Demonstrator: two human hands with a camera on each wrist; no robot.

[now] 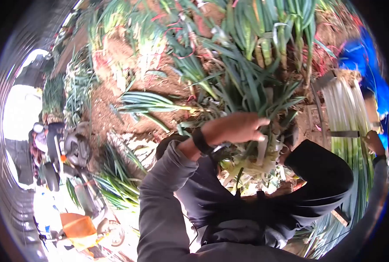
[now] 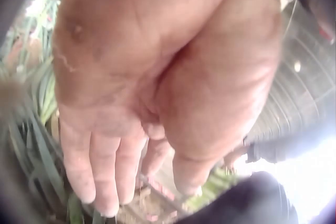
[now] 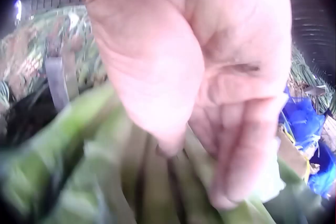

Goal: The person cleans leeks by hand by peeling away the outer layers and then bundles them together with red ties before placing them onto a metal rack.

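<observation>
Long leeks [image 1: 344, 102] with white shafts and green tops lie side by side on a rack at the right of the head view. At their outer edge, my right hand [image 1: 372, 142] bends its fingers and thumb around a leek; in the right wrist view, the thumb tip and fingers [image 3: 231, 182] press down on the pale green stalks [image 3: 157, 182]. My left hand [image 1: 236, 129] reaches out over loose leek leaves [image 1: 251, 87] in front of my lap. Its palm and extended fingers [image 2: 105, 176] show in the left wrist view, holding nothing.
A dark band [image 1: 344, 134] crosses the leeks on the rack. Blue plastic [image 1: 369, 65] lies beyond them. More leeks [image 1: 260, 26] stand along the back on brown soil [image 1: 111, 115]. A motorbike [image 1: 74, 148] and an orange container [image 1: 79, 229] are at the left.
</observation>
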